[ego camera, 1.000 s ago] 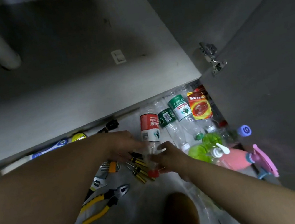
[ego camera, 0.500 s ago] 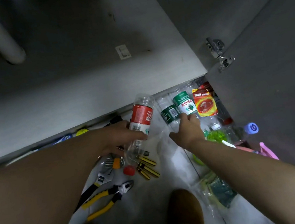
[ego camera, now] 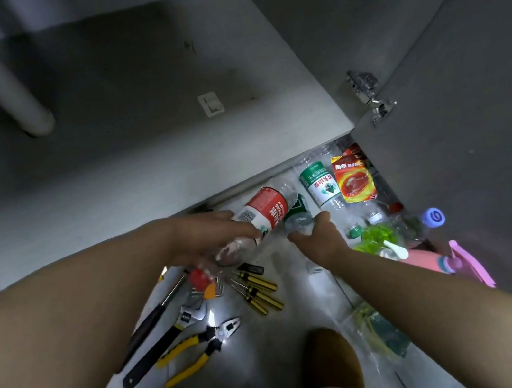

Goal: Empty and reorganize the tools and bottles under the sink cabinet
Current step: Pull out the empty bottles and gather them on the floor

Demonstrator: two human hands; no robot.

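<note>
While the left hand [ego camera: 210, 235] grips a red-labelled bottle [ego camera: 264, 211] round its clear lower body, holding it tilted with the red cap [ego camera: 199, 277] nearest the person, the right hand [ego camera: 319, 239] curls its fingers round a clear bottle with a green label [ego camera: 297, 215] just beside it; the two bottles overlap between the hands. Beyond the right hand lie a second green-labelled bottle [ego camera: 319, 185] and a red and yellow packet [ego camera: 354, 180]; to its right sits a pink spray bottle [ego camera: 429, 263]. Below the left hand, on the pale floor, lie yellow-handled screwdrivers [ego camera: 260, 289], an adjustable wrench [ego camera: 167, 340] and yellow-gripped pliers [ego camera: 199, 349]; past both hands the grey cabinet floor [ego camera: 138, 145] shows.
</note>
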